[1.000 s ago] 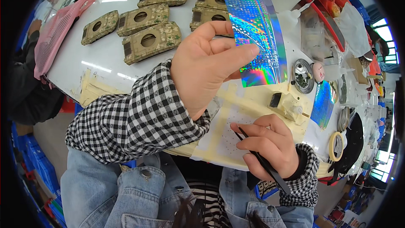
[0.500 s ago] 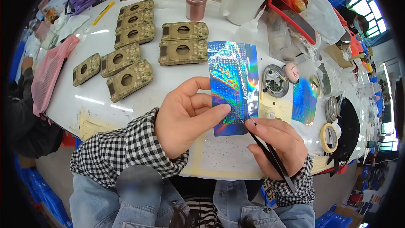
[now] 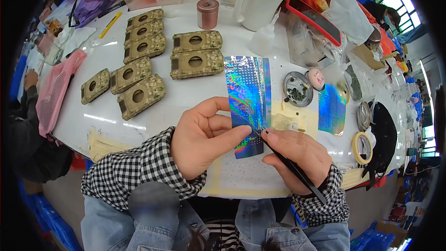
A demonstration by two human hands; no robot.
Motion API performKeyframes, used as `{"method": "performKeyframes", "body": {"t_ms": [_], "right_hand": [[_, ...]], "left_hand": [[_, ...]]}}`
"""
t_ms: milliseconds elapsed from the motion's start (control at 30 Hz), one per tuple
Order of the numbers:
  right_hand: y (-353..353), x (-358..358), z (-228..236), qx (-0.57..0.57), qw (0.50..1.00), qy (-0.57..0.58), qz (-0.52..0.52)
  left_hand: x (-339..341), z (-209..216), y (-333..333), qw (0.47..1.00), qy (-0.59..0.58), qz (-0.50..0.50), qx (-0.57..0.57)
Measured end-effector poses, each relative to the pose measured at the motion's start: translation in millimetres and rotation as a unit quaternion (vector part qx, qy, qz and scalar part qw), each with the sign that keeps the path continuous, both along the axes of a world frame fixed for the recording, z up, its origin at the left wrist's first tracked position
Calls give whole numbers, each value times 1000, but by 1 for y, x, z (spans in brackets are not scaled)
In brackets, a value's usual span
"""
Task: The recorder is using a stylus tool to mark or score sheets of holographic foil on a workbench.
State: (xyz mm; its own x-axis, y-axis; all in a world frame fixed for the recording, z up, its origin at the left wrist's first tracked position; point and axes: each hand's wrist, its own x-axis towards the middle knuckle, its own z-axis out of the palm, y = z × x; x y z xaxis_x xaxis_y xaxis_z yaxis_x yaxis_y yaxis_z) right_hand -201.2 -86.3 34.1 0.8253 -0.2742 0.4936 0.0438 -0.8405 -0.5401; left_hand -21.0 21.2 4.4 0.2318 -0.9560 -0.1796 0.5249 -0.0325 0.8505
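Observation:
My left hand (image 3: 204, 137) pinches a shiny blue holographic sticker sheet (image 3: 248, 93) near its lower left edge, thumb on the front. Rows of small marks cover the sheet, which is held upright above the table. Black tweezers (image 3: 297, 174) are gripped in my right hand (image 3: 302, 155), their tips at the lower part of the sheet beside my left thumb. Whether the tips hold anything is too small to tell. Left of the sheet stand several camouflage-patterned model tank hulls (image 3: 197, 62), each with a round hole on top.
To the right lie a round metal dish (image 3: 298, 101) of small dark parts, a pink round object (image 3: 316, 79), another holographic sheet (image 3: 331, 111) and a tape roll (image 3: 362, 148). Behind are a white mug (image 3: 260, 7), a pink canister (image 3: 207, 14) and a red-cased phone (image 3: 316, 21). A pink mesh basket (image 3: 58, 93) sits left.
The sheet and both hands have shifted slightly left and down in view, and the sheet is turned a little. The tweezers' tips remain at its lower part.

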Motion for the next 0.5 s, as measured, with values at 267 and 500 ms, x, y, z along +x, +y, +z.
{"method": "performKeyframes", "body": {"t_ms": [267,500], "right_hand": [[0,1,-2,3,1000,-1,-3],[0,0,-3,-1,1000,-7,-4]], "left_hand": [[0,0,0,1000,1,-3,-3],[-1,0,0,1000,14,-3,-9]]}}
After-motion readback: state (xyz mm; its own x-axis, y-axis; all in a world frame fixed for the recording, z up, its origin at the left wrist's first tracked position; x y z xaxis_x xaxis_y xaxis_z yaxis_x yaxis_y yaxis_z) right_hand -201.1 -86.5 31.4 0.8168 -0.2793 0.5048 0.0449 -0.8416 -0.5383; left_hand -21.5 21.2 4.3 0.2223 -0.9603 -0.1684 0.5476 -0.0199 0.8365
